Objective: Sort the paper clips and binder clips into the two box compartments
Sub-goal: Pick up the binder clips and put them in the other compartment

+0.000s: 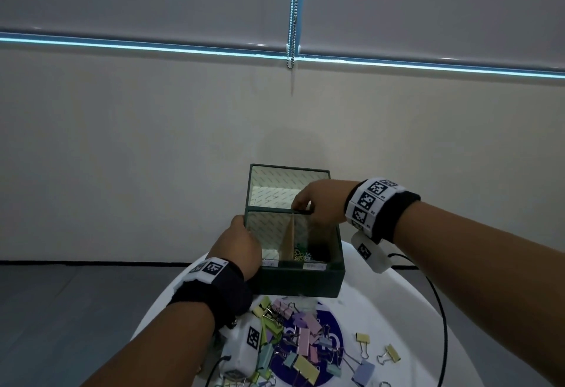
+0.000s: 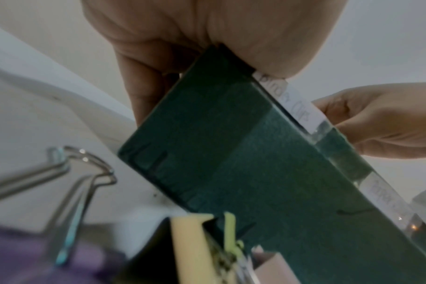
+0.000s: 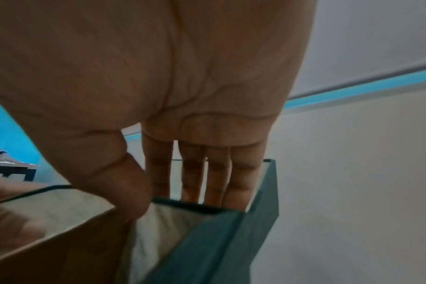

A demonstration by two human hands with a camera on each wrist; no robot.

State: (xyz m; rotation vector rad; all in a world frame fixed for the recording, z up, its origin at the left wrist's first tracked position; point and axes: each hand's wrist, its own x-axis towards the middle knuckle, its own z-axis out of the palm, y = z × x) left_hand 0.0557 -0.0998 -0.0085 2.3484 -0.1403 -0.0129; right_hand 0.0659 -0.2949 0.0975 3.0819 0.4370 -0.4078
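Binder clips (image 1: 301, 345) lie nearest, heaped in pastel yellow, pink, purple, blue and green on the near part of the round white bench (image 1: 397, 301); the heap is too tangled to count, but 3 clips sit apart at its right: 2 yellow ones (image 1: 363, 338) and 1 blue one (image 1: 363, 371). Behind the heap stands 1 dark green box (image 1: 299, 282), its lid (image 1: 289, 184) hinged open and upright at the back. Inside, 1 brown divider (image 1: 289, 238) splits the box into 2 compartments. The right compartment holds a small tangle of paper clips (image 1: 301, 253), green and pale, too small to count; the left compartment's floor is partly hidden by the left hand. 2 white labels (image 2: 302, 103) run along the front rim, 1 per compartment; in the left wrist view the nearer one reads roughly "Binder Clips", the other is blurred. The left hand (image 1: 237, 247) grips the box at its front left corner, fingers curled down the outer wall and thumb on the rim. The right hand (image 1: 321, 203) pinches the back rim near the hinge, with 4 fingers (image 3: 192, 173) behind the wall and the thumb (image 3: 124, 192) in front. Each wrist wears 1 dark band with white marker tags (image 1: 371, 200), and 1 black cable (image 1: 440, 310) curves over the bench's right side.
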